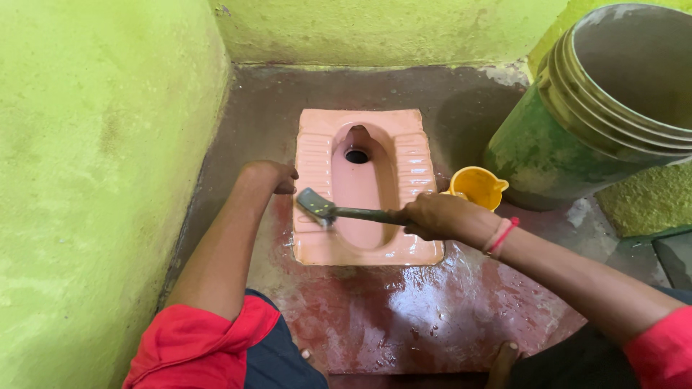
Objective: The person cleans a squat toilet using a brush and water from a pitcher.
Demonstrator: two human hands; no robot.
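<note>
left hand (270,175): fisted, arm stretched forward | right hand (432,216): fingers curled closed, forearm angled inward

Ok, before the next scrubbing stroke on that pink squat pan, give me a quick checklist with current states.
1. Right hand grip on the brush handle: ok, fingers closed around it.
2. Brush head on the pink squat pan, left footrest: ok.
3. Left hand clear of the brush: ok, fisted beside the pan's left edge.
4. Floor wet around the pan: not ok for footing, glossy.
5. Yellow mug within reach: ok, behind the right hand.
6. Water in the green bucket: cannot tell.
</note>
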